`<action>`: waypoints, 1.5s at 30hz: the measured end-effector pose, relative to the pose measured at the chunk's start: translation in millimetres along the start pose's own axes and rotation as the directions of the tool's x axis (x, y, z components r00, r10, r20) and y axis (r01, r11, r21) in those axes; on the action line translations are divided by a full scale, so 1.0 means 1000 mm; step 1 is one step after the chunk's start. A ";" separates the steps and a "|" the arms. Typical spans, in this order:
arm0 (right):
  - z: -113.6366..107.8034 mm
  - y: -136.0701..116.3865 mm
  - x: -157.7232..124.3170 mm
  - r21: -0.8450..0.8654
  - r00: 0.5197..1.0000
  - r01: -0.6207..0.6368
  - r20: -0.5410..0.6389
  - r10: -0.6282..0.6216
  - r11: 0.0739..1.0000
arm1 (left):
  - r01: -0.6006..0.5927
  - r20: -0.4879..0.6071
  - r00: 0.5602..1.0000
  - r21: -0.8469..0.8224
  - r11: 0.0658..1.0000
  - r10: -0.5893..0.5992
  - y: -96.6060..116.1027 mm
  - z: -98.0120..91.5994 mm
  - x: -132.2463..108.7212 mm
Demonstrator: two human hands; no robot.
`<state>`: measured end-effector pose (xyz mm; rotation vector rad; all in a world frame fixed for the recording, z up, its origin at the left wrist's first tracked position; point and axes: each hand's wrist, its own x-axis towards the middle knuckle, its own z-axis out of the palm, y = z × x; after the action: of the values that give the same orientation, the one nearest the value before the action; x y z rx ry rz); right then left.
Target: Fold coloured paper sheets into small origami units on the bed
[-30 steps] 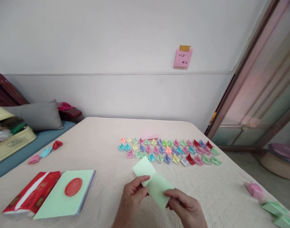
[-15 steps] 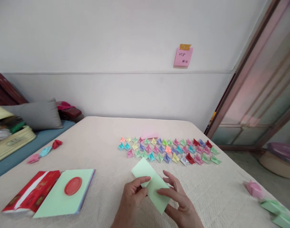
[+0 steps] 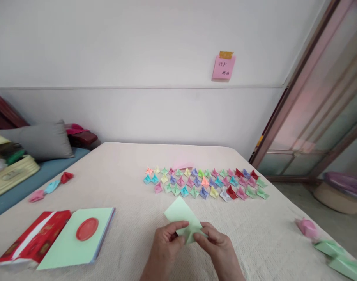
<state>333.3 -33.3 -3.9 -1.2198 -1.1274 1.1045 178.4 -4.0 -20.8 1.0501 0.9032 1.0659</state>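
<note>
green paper [image 3: 182, 210], at the lower centre of the frame, is pinched by your left hand [image 3: 166, 242] and right hand [image 3: 216, 244], its near end bent where it was flat a moment ago, so a fold seems under way.

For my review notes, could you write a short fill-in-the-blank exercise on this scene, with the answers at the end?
1. The left hand and right hand hold a piece of paper coloured ____.
2. The round disc on the paper stack is coloured ____.
3. The note taped to the wall is coloured ____.
4. Beyond the hands, small folded shapes lie in ____ rows.

Missing words: green; red; pink; three.
</note>
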 end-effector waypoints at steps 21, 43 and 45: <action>0.006 0.013 -0.002 -0.019 0.954 -0.106 -0.283 0.097 0.994 | 0.039 -0.048 0.998 0.063 0.997 -0.035 -0.007 0.012 -0.007; 0.011 0.014 -0.006 -0.129 0.928 -0.099 -0.370 0.045 0.987 | 0.011 -0.033 0.999 0.168 0.986 -0.005 -0.020 0.010 -0.007; 0.011 0.012 -0.006 -0.132 0.922 -0.105 -0.384 0.047 0.986 | -0.006 -0.037 0.999 0.185 0.983 0.013 -0.017 0.012 -0.009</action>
<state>321.2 -37.2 -15.6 -1.5318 -0.8802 0.8015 191.5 -17.7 -33.2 1.1917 1.0446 1.0270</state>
